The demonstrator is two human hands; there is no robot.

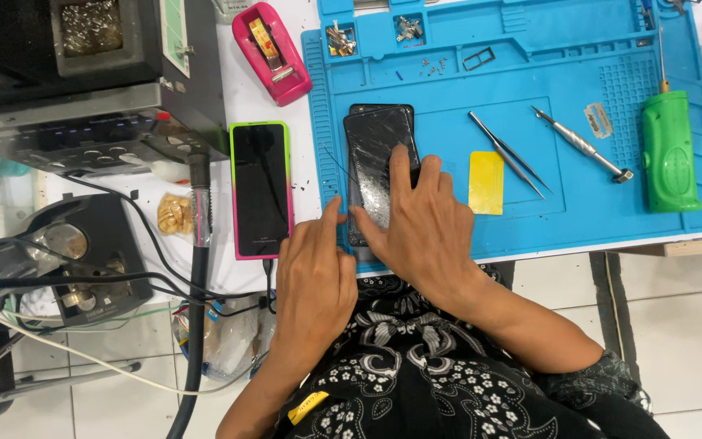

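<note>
At the far left of the counter (241,97), around ten o'clock in the view, sits a grey and black machine (83,81) with a row of knobs, and below it at eight o'clock a dark stand (83,260) tangled in black cables (197,309). A pink tape dispenser (271,53) lies at eleven o'clock, just beside the upper left corner of the blue work mat (530,49). Below it, a phone in a green and pink case (261,189) lies flat with a dark screen, a cable running from its lower end.

The left hand (314,272) is loosely curled, its index finger stretched toward one o'clock and touching the mat's left edge right beside the cracked phone (379,154). That phone lies flat on the left part of the mat, near the centre of the view, its glass badly shattered. The right hand (424,223) lies open and spread on it, fingertips pressing the glass and thumb at its lower left edge; neither hand grips anything.

To the right, at three o'clock from the cracked phone, lies a yellow plastic card (486,182), then thin tweezers (507,153), a metal screwdriver (582,145) and a green tool (670,150) near the mat's right edge. Small trays of screws (341,38) sit along the mat's top.
</note>
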